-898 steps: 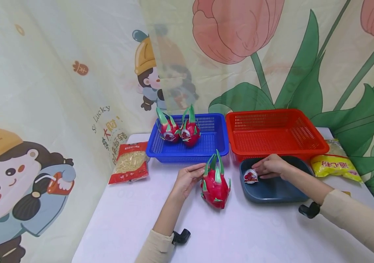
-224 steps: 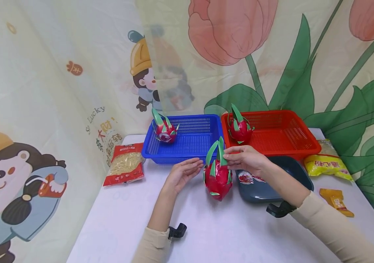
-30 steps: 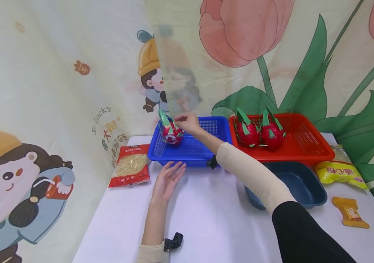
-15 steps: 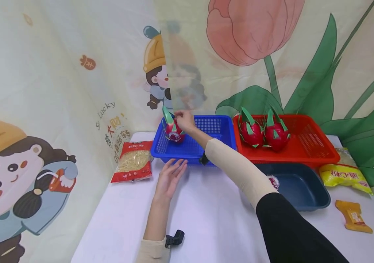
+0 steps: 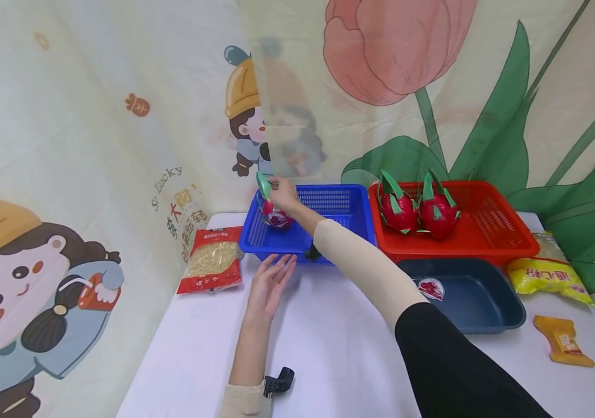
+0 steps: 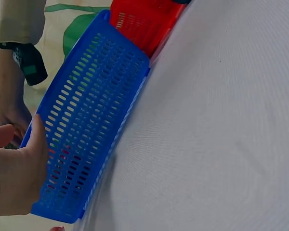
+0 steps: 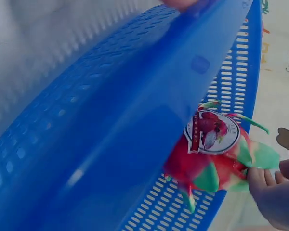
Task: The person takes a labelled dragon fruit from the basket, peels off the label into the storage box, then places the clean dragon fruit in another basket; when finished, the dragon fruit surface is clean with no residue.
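Note:
A dragon fruit [image 5: 276,216] with a round sticker sits in the left part of the blue basket [image 5: 307,253]. My right hand [image 5: 282,194] reaches over the basket and pinches the fruit's green leaves [image 7: 262,156] at the top. The left hand [image 5: 271,284], fingers spread and loosely bent, is held in front of the basket; in the left wrist view it overlaps the basket's wall. Two more dragon fruits [image 5: 398,212] stand side by side in the red basket [image 5: 501,247]. A dark blue tray [image 5: 477,302] in front of that has a round sticker [image 5: 431,288] in it.
A red pasta bag [image 5: 212,260] lies left of the blue basket. At the right are a yellow bag [image 5: 548,276] and a small orange-yellow packet [image 5: 563,341]. A printed curtain hangs behind the white table [image 5: 328,348].
The red basket, first without fruit, now holds two dragon fruits; the blue one is down from two to one. Lately my right hand has moved left onto the remaining fruit's leaves.

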Motion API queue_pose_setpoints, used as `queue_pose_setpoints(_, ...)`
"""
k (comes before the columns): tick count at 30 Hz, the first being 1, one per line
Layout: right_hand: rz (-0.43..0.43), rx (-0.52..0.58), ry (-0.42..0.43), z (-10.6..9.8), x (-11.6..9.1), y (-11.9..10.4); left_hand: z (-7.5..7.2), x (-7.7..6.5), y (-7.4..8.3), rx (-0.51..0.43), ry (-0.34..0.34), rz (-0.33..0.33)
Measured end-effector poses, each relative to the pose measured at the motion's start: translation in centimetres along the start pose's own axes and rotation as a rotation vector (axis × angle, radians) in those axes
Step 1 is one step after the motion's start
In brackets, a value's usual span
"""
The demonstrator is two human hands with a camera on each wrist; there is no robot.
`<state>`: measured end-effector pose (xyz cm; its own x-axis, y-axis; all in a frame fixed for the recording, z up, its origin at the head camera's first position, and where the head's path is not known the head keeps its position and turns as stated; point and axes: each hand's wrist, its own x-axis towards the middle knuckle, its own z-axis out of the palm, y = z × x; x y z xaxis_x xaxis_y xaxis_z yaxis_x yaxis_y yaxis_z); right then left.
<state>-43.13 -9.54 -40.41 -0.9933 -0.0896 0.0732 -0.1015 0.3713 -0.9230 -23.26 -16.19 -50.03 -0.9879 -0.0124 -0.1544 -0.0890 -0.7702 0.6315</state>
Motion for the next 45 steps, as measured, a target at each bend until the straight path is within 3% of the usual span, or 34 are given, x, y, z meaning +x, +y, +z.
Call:
queue_pose_setpoints(5,0.002,-0.164,0.095,-0.7,-0.3,0.6,-0.1,-0.2,0.0,0.018,0.001,0.003)
queue_pose_setpoints(10,-0.005,-0.2,0.159,-2.4,-0.6,1.6,0.0,-0.2,-0.1,-0.005,0.006,-0.023)
queue_pose_setpoints(17,0.016,-0.098,0.182,-4.7,-0.8,2.1,0.3,0.0,0.2,-0.005,0.015,-0.011)
queue_pose_setpoints(24,0.006,-0.088,0.153,-5.9,-1.5,1.6,0.3,-0.2,0.5,-0.016,0.023,-0.027)
queue_pose_setpoints(35,0.013,0.237,0.034,-9.4,-5.5,-0.2,0.2,0.2,0.1,-0.035,0.008,-0.043)
queue_pose_setpoints(45,0.023,0.327,-0.034,-12.5,-8.5,-2.0,0.2,0.2,0.1,-0.082,0.001,-0.048)
